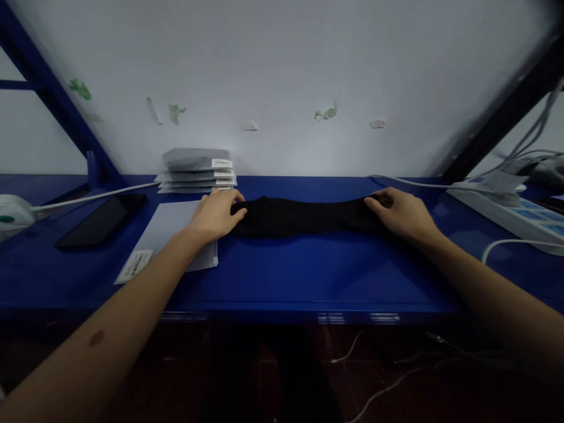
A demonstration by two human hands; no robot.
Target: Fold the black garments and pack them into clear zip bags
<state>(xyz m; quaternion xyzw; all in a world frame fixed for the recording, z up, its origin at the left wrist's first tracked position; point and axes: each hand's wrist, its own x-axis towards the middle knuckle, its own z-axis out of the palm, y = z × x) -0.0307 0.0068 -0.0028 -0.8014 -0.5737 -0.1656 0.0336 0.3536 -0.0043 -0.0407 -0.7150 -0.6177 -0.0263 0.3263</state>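
A long, narrow strip of folded black cloth (304, 218) lies across the blue metal tabletop, stretched between my two hands. Its exact kind does not show. My left hand (217, 211) is closed on the left end, with thumb and fingers at the edge. At the opposite end, my right hand (403, 214) pinches the cloth between thumb and fingers, some of which are hidden. Partly under my left hand and wrist is a flat, pale plastic zip bag (163, 226) with a white barcode label (136, 265) at its lower left corner.
Several stacked, labelled bags (196, 170) stand against the wall. On the left are a black phone (103, 220) and a white plug-like device (15, 211) with a cable. A power strip (511, 208) with cables lies at right. The blue table's front edge (282, 306) runs below.
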